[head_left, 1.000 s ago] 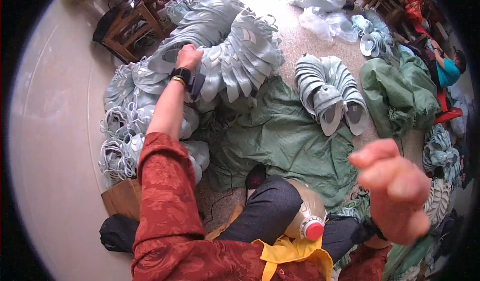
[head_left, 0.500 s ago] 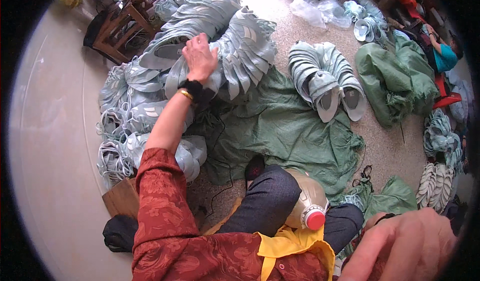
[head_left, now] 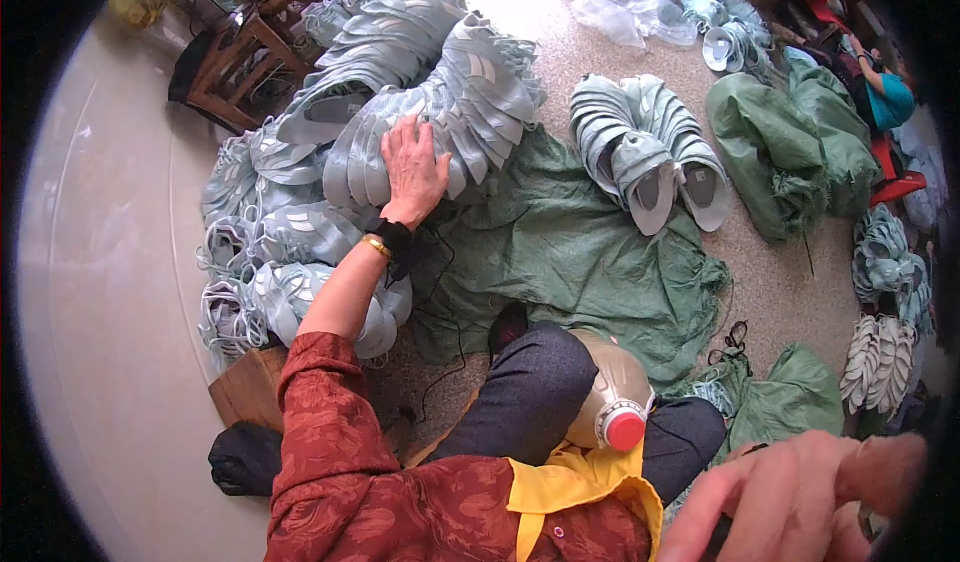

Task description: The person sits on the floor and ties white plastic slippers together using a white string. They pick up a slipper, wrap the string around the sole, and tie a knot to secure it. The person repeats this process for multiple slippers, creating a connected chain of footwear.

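Observation:
My left hand (head_left: 415, 170), with a black band and a gold bracelet at the wrist, lies with fingers stretched out on a curved stack of pale blue-grey shoe uppers (head_left: 480, 92). Behind it, another nested stack of uppers (head_left: 400, 32) leans over an opening with a grey lining. More laced uppers (head_left: 235, 312) are piled on the left, beside my forearm. Close up at the lower right is my right hand (head_left: 790, 497), its fingers bent inward. Something dark shows between those fingers, too little to name. Its fingertips are partly hidden.
A green woven sack (head_left: 570, 252) spreads over the floor, with a double row of uppers (head_left: 655, 152) at its far right. Between my legs stands a large bottle with a red cap (head_left: 626, 431). Bulky green sacks (head_left: 770, 152) and another person (head_left: 888, 100) are at the right. A wooden stool (head_left: 245, 72) stands far left.
My left hand has slid nearer and a little to the right over the stack of uppers, its fingers now flatter. My right hand has turned slightly and bent its fingers more.

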`<state>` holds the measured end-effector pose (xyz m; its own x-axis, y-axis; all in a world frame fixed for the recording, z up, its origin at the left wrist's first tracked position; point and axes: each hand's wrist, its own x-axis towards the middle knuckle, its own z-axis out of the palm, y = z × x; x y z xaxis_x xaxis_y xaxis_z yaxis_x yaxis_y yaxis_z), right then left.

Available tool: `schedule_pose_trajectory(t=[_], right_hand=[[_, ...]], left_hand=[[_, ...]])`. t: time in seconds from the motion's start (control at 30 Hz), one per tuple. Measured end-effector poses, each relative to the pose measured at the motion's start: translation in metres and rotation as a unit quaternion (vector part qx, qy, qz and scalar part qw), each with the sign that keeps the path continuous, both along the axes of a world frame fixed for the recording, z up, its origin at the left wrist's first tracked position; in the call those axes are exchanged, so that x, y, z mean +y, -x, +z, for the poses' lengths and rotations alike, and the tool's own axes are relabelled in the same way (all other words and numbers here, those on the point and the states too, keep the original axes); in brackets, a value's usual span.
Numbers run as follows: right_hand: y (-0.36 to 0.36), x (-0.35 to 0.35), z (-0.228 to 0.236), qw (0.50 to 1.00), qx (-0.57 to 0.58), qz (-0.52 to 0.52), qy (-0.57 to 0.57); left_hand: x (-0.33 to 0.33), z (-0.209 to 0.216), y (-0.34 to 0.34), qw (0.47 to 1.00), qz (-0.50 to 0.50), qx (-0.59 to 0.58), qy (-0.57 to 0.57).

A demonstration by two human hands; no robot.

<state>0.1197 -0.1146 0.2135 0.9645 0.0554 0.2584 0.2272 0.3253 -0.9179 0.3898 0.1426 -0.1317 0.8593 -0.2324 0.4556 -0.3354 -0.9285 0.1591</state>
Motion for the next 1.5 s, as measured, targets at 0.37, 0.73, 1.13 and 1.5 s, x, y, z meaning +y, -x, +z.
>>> schedule_pose_trajectory(t=[0.37, 0.73, 1.13, 1.5], right_hand=[[0.038, -0.027, 0.001, 0.999, -0.038, -0.001, 0.006], [0.063, -0.033, 0.008, 0.998, -0.064, -0.001, 0.014], [0.097, -0.042, 0.002, 0.988, -0.128, -0.013, 0.085], [0.131, -0.042, 0.012, 0.977, -0.170, -0.026, 0.129]], left_hand=[[0.002, -0.011, 0.002, 0.997, 0.033, 0.063, 0.024], [0.004, 0.045, 0.021, 0.989, 0.016, 0.076, 0.124], [-0.087, 0.314, 0.233, 0.610, -0.557, -0.031, 0.563], [-0.087, 0.331, 0.273, 0.519, -0.602, -0.004, 0.607]])
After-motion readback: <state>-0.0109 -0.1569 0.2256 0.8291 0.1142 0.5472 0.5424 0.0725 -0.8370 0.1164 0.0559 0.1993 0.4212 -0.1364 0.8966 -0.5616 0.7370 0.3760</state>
